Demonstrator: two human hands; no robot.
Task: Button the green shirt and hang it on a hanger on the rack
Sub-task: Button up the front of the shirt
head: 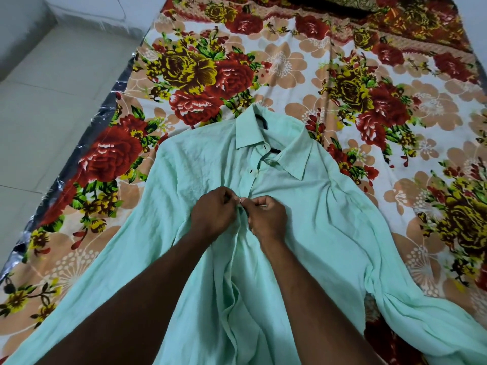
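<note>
The pale green shirt [329, 233] lies front up on a flowered bedsheet, collar pointing away from me and sleeves spread to both sides. My left hand [213, 212] and my right hand [267, 218] meet at the front placket, about mid-chest. Each hand pinches one edge of the placket, fingers closed around a small white button between them. Higher up, a button [268, 162] near the collar sits in the placket. A dark label strip shows inside the collar [259, 127]. No hanger or rack is in view.
The flowered bedsheet [342, 75] covers a mattress with a shiny plastic edge [116, 93] along the left. Pale floor tiles [52, 88] lie to the left of it. A dark patterned cushion [329, 1] sits at the far top edge.
</note>
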